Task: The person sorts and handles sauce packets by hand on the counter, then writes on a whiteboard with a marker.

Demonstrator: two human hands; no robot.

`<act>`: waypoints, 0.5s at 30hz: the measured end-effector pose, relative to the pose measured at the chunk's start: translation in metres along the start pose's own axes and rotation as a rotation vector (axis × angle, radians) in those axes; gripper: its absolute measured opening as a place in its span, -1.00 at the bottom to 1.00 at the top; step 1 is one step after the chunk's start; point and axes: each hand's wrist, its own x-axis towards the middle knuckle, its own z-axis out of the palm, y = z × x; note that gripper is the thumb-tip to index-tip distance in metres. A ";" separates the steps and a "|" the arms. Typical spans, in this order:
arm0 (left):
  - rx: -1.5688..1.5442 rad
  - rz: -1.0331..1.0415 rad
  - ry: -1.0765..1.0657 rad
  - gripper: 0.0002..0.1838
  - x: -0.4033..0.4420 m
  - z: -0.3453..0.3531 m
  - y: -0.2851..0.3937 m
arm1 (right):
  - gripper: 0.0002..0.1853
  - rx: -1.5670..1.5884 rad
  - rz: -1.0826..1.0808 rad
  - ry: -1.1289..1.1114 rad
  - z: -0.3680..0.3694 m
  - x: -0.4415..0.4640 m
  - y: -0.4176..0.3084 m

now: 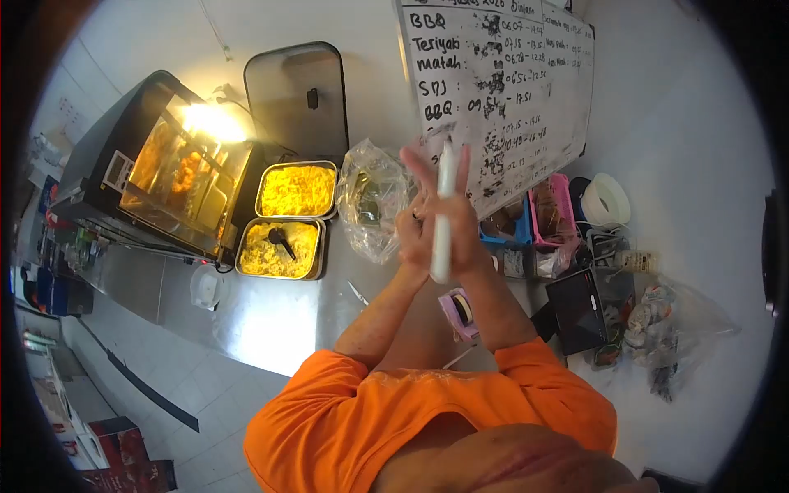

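A white marker [445,205] stands nearly upright in my right hand [464,234], its dark end toward the whiteboard [444,82]. One finger of that hand stretches up alongside the marker. Close against it on the left, my left hand [412,226] has most fingers curled, with one finger extended toward the board. A small dark spot shows between the curled fingers; what it is I cannot make out. Handwritten words and times in black, with smudged patches, cover the whiteboard.
To the left stand a lit food warmer [185,164] and two metal trays of yellow food [296,191]. A clear plastic bag [370,197] lies beside them. Rightward are a pink basket [567,209], a dark tablet [577,311] and a white tub [608,201].
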 end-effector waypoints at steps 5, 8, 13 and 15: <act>-0.015 -0.047 0.010 -0.68 0.003 -0.004 0.009 | -0.53 0.641 -0.035 0.462 -0.025 -0.014 0.008; -0.024 -0.142 -0.008 -0.59 0.002 -0.006 0.018 | -0.43 0.753 0.209 0.707 -0.057 0.010 0.003; -0.030 -0.166 -0.044 -0.58 0.003 -0.011 0.018 | -0.67 0.316 0.374 0.530 -0.071 0.024 0.021; -0.040 -0.158 -0.048 -0.59 0.002 -0.011 0.015 | -0.78 0.474 0.356 0.479 -0.067 0.023 0.035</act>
